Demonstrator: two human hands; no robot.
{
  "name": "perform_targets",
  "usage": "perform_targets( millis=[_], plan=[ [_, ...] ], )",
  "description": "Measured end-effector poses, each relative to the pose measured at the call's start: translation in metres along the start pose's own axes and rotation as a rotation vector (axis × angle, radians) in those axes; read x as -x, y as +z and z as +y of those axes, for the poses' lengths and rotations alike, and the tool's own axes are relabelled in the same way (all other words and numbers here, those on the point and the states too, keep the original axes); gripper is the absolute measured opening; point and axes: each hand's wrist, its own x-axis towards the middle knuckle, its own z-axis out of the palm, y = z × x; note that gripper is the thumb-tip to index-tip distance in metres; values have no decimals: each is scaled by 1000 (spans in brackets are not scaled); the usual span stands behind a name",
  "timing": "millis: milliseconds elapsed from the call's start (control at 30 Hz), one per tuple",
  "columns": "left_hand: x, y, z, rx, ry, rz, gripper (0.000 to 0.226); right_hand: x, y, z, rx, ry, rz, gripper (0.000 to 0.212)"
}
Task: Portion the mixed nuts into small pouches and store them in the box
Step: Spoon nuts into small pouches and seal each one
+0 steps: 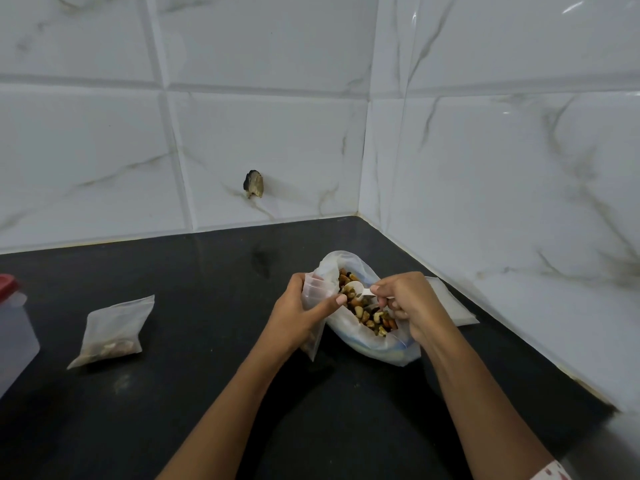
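Observation:
A large clear bag (381,348) of mixed nuts (367,313) lies open on the black counter (207,341) near the wall corner. My left hand (301,313) grips a small clear pouch (317,292) held open at the bag's left rim. My right hand (405,299) pinches the handle of a white plastic spoon (356,289), whose bowl sits among the nuts. A filled pouch (110,330) with nuts at its bottom lies to the left. The translucent box (14,334) with a red lid (7,284) stands at the left edge.
A flat stack of empty pouches (453,303) lies behind my right hand against the right wall. Marble-patterned tiled walls (485,168) close the counter at the back and right. A chipped hole (254,184) marks the back wall.

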Motion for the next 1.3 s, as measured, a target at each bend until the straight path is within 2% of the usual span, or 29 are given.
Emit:
perform_targets(
  millis=[133, 267, 467, 733, 833, 933, 1100, 1233, 1300],
  plan=[
    [-5, -3, -2, -147, -2, 17, 55, -2, -6, 0, -132, 25, -36, 10],
    [-5, -3, 0, -242, 37, 12, 53, 0, -13, 0, -259, 22, -69, 13],
    [-6, -3, 0, -221, 53, -16, 57, 7, -15, 1, -397, -24, -72, 10],
    [-7, -3, -4, -184, 23, -40, 74, 11, -18, -4, -328, 0, -80, 16],
    [-6, -4, -5, -174, 10, -44, 78, 16, -16, -3, -400, -158, -99, 14],
    [-4, -3, -3, -144, 22, -36, 73, 25, -12, -6, -341, -328, -152, 14],
    [-3, -4, -1, -69, 57, -12, 56, 29, 1, -3, 86, -656, -64, 14],
    [-4, -5, -3, -26, 55, -4, 51, 24, 8, 1, 274, -1008, 32, 17],
    [-3, -5, -4, -9, 51, 1, 51, 20, 10, 3, 336, -1114, 80, 21]
  ],
)
